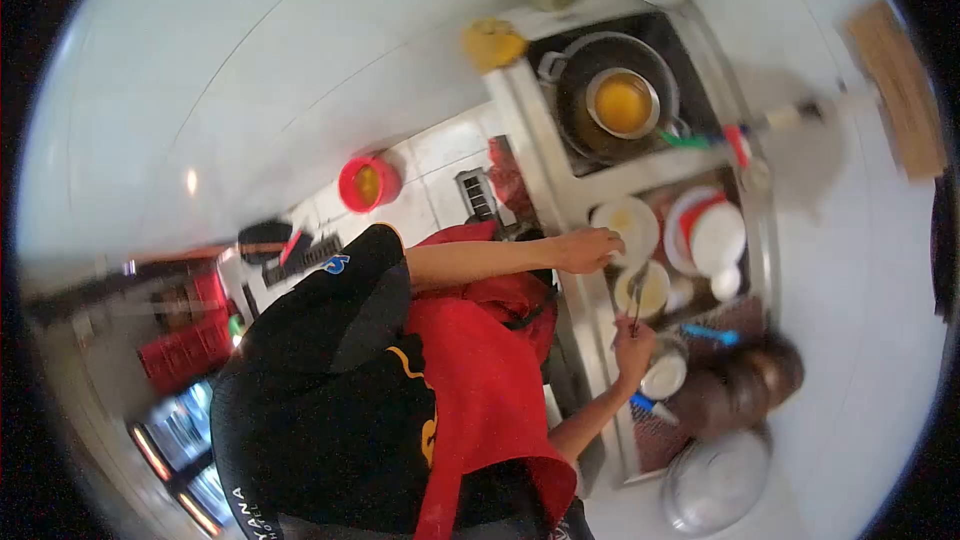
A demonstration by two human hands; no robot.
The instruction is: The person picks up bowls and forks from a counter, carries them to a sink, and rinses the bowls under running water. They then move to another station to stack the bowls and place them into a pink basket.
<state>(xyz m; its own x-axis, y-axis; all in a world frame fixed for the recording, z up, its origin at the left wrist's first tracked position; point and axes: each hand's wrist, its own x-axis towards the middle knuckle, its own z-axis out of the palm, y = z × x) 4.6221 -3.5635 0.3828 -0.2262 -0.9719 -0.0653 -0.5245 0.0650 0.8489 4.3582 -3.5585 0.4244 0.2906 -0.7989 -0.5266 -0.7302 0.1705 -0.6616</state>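
Note:
My left hand (590, 250) is at the near rim of a white plate (632, 223), its fingers closed on the edge. Something pale yellow lies on that plate. In my right hand (633, 348) is a thin metal utensil (636, 292), a spoon or tongs by its shape; blur hides which. Its tip is over a small white bowl (654, 285) with pale yellow contents, beside the plate. Close to my right hand stands a whitish container (664, 376), and a blue-handled tool (652, 408) lies by it.
A dark wok (600, 60) on the stove holds a smaller pan with orange liquid (622, 104). A green-handled utensil (685, 140) reaches over its edge. White and red containers (718, 238), brown rounded pots (715, 395) and a metal lid (718, 480) stand farther back. A red bucket (369, 184) is on the floor.

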